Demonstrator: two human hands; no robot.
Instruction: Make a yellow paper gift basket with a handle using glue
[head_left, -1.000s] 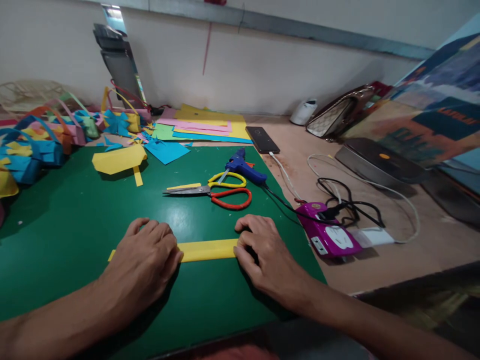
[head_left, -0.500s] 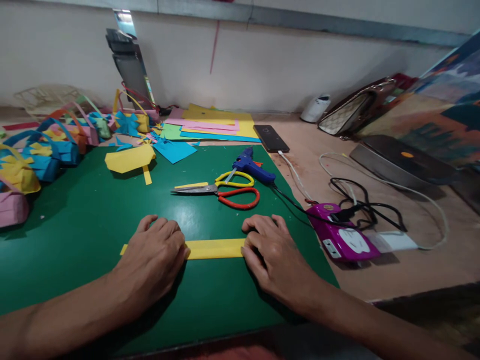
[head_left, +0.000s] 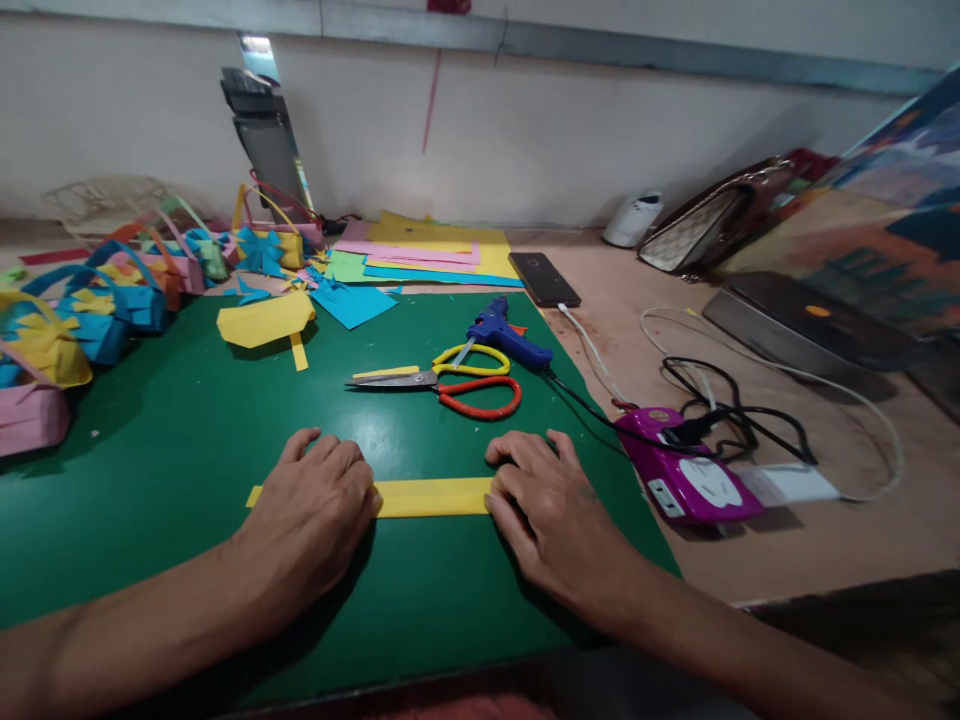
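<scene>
A narrow yellow paper strip [head_left: 433,498] lies sideways on the green mat [head_left: 150,560]. My left hand [head_left: 319,510] is closed over its left part, fingers curled and thumb against the paper; a short left end pokes out beyond it. At the right end my right hand [head_left: 551,505] pinches the strip between thumb and curled fingers. Beyond the hands rest scissors [head_left: 472,382] with one yellow and one red handle, a thin yellow scrap along their blades. A blue glue gun [head_left: 506,335] lies just behind the scissors.
Small paper baskets [head_left: 97,320] line the left side. A folded yellow paper piece [head_left: 266,322] and a blue sheet [head_left: 351,303] lie farther back, before stacked coloured paper [head_left: 435,245]. On the right are a phone [head_left: 544,278], a purple power strip [head_left: 686,470] and tangled cables [head_left: 739,410].
The view has shifted slightly, so everything sits a little farther right and lower in the picture. Both hands keep the same hold on the paper strip.
</scene>
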